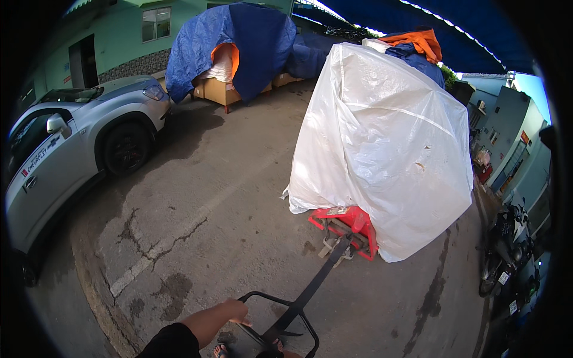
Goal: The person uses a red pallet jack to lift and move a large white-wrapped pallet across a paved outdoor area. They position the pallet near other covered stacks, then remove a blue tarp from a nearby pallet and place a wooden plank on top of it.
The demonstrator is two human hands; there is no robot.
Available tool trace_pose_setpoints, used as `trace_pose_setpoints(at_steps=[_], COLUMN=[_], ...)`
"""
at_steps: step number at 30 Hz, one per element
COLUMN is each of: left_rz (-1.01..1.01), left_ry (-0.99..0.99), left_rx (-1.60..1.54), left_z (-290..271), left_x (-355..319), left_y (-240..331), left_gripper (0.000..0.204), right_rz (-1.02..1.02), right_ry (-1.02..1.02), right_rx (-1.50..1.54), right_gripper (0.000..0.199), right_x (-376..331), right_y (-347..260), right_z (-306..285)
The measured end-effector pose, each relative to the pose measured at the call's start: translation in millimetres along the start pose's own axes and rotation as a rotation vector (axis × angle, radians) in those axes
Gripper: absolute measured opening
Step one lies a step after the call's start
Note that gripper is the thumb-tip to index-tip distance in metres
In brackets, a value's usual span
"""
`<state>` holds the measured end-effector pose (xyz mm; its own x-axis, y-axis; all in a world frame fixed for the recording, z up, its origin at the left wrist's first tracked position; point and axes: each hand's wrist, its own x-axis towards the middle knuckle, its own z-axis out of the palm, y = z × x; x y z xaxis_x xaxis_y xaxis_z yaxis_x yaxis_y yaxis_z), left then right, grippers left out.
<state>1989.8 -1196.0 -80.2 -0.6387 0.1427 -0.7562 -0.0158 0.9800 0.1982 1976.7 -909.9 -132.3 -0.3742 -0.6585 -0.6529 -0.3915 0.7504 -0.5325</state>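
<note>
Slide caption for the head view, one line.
Left hand grips the black handle of a red pallet jack at the foot of a white-covered load; silver car at left.

Cracked grey pavement (245,173) beneath a red pallet jack (360,223), silver car (89,134), motorbikes (505,258).

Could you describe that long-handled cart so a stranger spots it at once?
Find the bulky, white-sheeted load right of centre. At its near lower edge is the red pallet jack, its black handle reaching the person's left hand. That bright red stands out from the pale load and grey ground.
</note>
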Motion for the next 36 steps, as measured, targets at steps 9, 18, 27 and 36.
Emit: trace_pose_setpoints(at_steps=[9, 18, 27, 36], left_rz=[0.5, 0.109, 0.381, -0.089], left_ry=[1.776, 0.349, 1.286, 0.85], left_rx=[-0.065, -0.051, -0.167, -0.202], left_z=[-304.6, 7.0, -311.7, 66.0], left_x=[38.2, -23.3, 66.0, -5.4], left_y=[40.7, 15.5, 27.9, 13.7], left_gripper=[0.049, 0.049, 0.05, 0.046], right_rz=[-0.038, 0.144, -0.153, 0.129], right_ry=[0.94, 0.03, 0.945, 0.022], right_rx=[0.315, -0.081, 0.258, -0.114], right_gripper=[0.061, 0.071, 0.062, 0.066], right_x=[-90.2, -2.6, -82.5, 12.0], right_y=[55.8, -19.1, 50.9, 34.7], right_z=[-396.0, -16.6, -399.8, -24.2])
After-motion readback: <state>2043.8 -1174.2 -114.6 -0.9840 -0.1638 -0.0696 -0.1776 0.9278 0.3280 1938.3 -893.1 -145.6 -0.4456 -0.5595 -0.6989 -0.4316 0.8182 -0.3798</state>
